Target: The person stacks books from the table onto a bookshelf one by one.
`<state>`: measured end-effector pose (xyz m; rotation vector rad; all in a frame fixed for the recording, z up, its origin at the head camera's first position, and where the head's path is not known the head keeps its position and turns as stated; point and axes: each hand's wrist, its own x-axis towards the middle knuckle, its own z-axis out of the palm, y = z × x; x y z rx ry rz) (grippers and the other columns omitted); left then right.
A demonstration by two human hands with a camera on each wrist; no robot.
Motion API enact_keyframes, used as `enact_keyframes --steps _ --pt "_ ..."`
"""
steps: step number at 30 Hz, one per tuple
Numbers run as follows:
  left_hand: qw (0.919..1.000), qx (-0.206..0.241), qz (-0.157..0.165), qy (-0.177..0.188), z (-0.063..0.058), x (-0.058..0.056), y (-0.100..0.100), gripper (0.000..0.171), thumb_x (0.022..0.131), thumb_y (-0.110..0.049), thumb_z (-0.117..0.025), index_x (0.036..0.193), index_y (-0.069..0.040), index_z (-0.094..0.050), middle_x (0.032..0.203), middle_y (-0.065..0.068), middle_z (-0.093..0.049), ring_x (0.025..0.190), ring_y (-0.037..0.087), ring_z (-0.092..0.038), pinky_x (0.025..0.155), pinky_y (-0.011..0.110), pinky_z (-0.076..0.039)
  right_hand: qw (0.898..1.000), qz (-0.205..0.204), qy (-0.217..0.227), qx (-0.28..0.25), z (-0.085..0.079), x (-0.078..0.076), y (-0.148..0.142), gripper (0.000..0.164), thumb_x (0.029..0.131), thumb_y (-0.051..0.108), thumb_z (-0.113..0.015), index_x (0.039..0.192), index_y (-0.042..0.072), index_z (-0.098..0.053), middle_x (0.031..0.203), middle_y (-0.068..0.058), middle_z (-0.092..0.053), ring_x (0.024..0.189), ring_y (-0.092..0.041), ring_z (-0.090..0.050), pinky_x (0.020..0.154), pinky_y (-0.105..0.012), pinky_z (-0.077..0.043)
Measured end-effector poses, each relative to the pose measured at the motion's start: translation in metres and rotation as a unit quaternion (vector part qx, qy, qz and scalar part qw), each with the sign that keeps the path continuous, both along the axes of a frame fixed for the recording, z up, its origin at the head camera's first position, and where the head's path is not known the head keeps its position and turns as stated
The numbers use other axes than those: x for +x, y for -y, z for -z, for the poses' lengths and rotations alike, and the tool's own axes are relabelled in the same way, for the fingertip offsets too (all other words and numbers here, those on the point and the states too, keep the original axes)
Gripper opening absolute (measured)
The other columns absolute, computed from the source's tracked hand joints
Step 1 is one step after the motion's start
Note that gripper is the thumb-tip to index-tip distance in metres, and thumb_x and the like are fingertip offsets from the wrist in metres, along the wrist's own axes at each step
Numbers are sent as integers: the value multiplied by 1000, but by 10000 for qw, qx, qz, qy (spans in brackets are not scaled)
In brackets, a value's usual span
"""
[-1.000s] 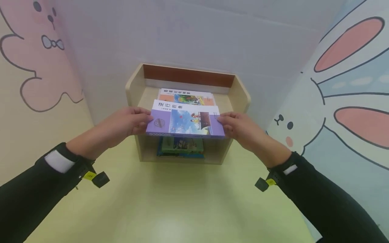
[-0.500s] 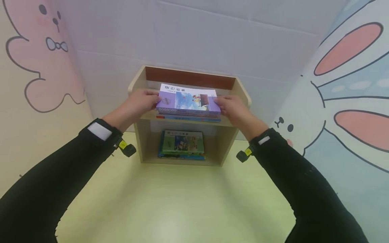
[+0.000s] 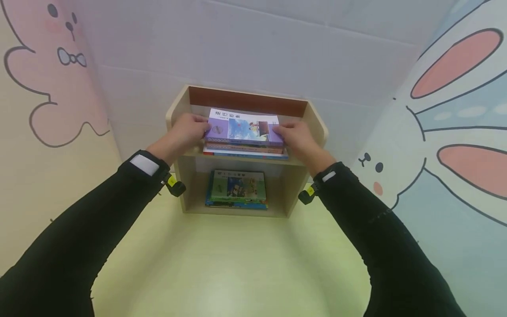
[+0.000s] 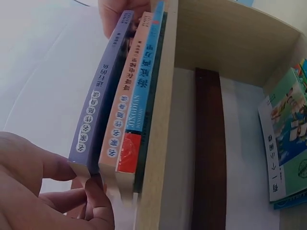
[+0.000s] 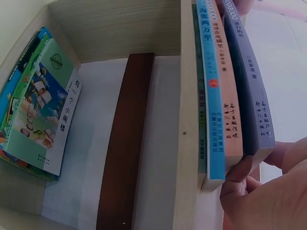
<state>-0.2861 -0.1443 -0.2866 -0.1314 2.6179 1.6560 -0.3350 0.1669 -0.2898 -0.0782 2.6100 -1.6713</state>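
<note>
Both hands pinch a purple book (image 3: 241, 127) by its short ends, close over a stack on the upper shelf. My left hand (image 3: 188, 132) grips the left end, thumb and fingers on opposite covers. On the right end, my right hand (image 3: 296, 138) does likewise. Directly beneath lie an orange book (image 4: 125, 105) and a blue-spined book (image 5: 213, 110), with a dark green spine (image 5: 200, 115) at the bottom. A dark gap separates the purple book from the orange one in both wrist views. All spines face forward.
The small wooden bookshelf (image 3: 174, 114) has raised sides and a brown strip (image 3: 247, 99) at its top back. Its lower compartment holds a green book (image 3: 237, 187) on several others. A white wall (image 3: 253, 48) stands behind, with cartoon-painted walls either side and a yellow-green floor (image 3: 222, 259).
Both hands have carried the purple book forward, from in front of the shelf to over the stack. Over the last half second it has shifted only slightly, and the right hand moved a little left.
</note>
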Motion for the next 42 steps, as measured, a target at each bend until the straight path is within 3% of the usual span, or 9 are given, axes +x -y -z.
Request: enact_keyframes --steps 13,26,34,38,42 --pt "9992 -307 -71 -236 6 6 -6 49 117 -23 -53 162 -5 -54 151 20 -61 127 35 -63 104 45 -58 9977 0 -430 518 4 7 5 44 112 34 -68 143 4 -72 132 -14 -71 118 -26 -65 101 -40 -54" --pt "9978 -598 -159 -238 6 6 -7 46 115 -24 -54 155 0 -61 145 19 -64 126 33 -61 90 37 -53 9955 -20 -659 681 9 11 5 45 113 32 -66 145 1 -68 135 -17 -69 119 -29 -65 102 -42 -55" --pt "9973 -627 -178 -328 9 5 -5 45 115 -26 -54 152 -1 -64 141 18 -66 124 32 -61 88 36 -53 9948 -100 -665 761 10 10 4 46 113 34 -65 147 3 -67 136 -17 -69 121 -29 -66 103 -44 -55" --pt "9948 -706 -95 -731 13 12 -4 45 113 -28 -54 146 1 -66 134 19 -66 119 32 -60 87 40 -52 9935 -111 -783 817 10 12 3 53 112 37 -66 151 2 -64 140 -17 -66 125 -30 -62 109 -47 -53" --pt "9840 -940 -17 -1513 19 36 -6 49 111 -26 -57 147 7 -60 140 25 -59 125 38 -57 102 51 -53 9858 -235 -1342 979 11 27 0 56 111 35 -67 153 -1 -60 134 -19 -65 122 -32 -60 105 -47 -53"
